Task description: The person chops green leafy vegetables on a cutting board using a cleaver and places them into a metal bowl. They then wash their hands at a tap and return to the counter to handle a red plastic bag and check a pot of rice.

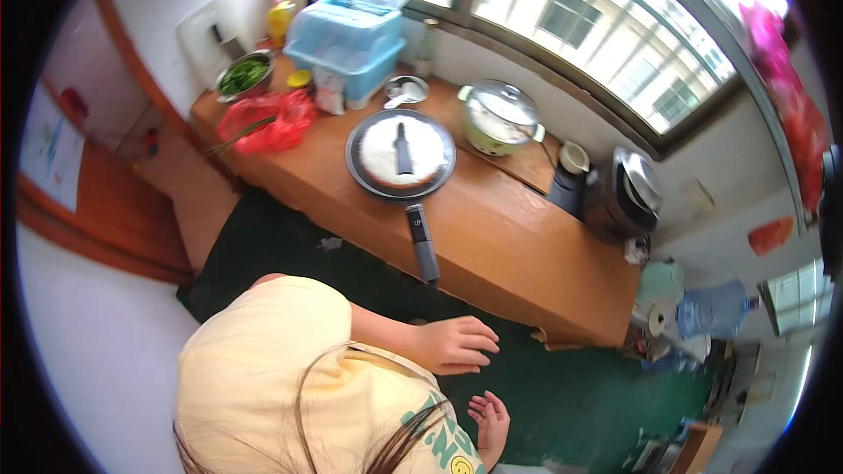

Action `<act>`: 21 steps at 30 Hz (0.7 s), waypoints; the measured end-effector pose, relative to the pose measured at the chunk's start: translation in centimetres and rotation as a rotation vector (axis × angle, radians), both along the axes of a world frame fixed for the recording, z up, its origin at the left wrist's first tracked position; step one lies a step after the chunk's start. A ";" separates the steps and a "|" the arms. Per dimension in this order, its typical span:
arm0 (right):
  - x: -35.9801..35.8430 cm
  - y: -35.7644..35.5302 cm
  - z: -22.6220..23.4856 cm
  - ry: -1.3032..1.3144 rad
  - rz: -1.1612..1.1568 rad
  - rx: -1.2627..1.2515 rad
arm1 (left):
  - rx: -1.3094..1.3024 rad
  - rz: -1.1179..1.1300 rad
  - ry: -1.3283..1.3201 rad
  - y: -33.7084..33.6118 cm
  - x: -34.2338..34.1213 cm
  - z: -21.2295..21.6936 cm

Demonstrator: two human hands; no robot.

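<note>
Where a pan (354, 158) sits, bag (285, 118) and pot (488, 134) flank it.

A dark, lidded frying pan (406, 192) sits on the counter (505, 250), handle toward the person.

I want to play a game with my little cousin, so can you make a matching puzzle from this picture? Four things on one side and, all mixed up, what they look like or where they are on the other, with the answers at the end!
Things:
1. Frying pan
2. Plastic bag
3. Leafy greens
4. Cooking pot

Clues:
A. In a round bowl
B. Pale green, with a clear lid
C. Round, with a long dark handle
D. Bright red and crumpled

Right pairs: 1-C, 2-D, 3-A, 4-B
</note>
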State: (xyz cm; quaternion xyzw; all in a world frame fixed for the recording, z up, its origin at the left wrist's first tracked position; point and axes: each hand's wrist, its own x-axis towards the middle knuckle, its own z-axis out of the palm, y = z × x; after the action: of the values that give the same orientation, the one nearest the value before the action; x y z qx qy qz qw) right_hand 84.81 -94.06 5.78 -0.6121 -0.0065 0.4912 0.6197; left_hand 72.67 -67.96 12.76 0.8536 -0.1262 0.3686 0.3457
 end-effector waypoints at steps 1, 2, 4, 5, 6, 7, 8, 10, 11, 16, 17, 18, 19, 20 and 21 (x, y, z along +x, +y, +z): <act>1.0 0.8 -0.9 -0.153 0.136 -0.093 | 0.001 0.094 0.052 1.2 -2.1 0.0; 2.4 2.0 -2.7 -0.304 0.277 -0.173 | -0.047 0.226 0.088 2.0 -4.5 0.2; 3.7 5.2 -3.2 -1.074 0.631 -0.392 | -0.120 0.472 0.134 3.2 -9.1 0.8; 3.6 7.8 -3.0 -1.707 0.827 -0.515 | -0.130 0.599 0.180 3.5 -11.5 0.1; 3.0 10.8 -1.6 -1.476 0.662 -0.329 | -0.173 0.665 0.216 3.8 -13.6 -0.2; 2.1 14.4 0.1 -1.236 0.499 -0.155 | -0.218 0.728 0.253 4.0 -15.4 -0.6; 1.0 17.9 2.2 -1.208 0.486 -0.105 | -0.220 0.755 0.284 4.1 -17.1 -1.3; -1.2 25.1 4.7 -1.219 0.492 -0.021 | -0.223 0.803 0.358 4.3 -20.1 -3.0; -2.1 28.6 5.3 -1.259 0.512 0.016 | -0.235 0.796 0.389 4.6 -21.4 -3.9; -7.5 48.2 7.7 -1.506 0.523 0.216 | -0.353 0.793 0.493 9.7 -26.2 -7.2; -8.1 52.3 7.6 -1.525 0.532 0.204 | -0.379 0.792 0.507 11.6 -27.1 -7.7; -8.1 56.4 6.7 -1.540 0.533 0.179 | -0.384 0.808 0.518 13.6 -28.2 -8.1; -8.2 60.8 5.4 -1.553 0.524 0.154 | -0.385 0.841 0.552 15.9 -29.6 -8.2; -8.6 65.5 3.7 -1.566 0.575 0.045 | -0.384 0.880 0.586 18.3 -31.2 -8.1; -8.5 69.6 2.0 -1.581 0.639 -0.079 | -0.402 0.916 0.614 20.2 -32.5 -8.3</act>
State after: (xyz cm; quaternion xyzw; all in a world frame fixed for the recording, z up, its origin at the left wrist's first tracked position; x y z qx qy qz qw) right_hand 76.29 -24.46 7.78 -0.7649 -0.5924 0.0708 0.2430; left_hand 40.21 -47.71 4.46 0.8065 0.4337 0.2330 0.3272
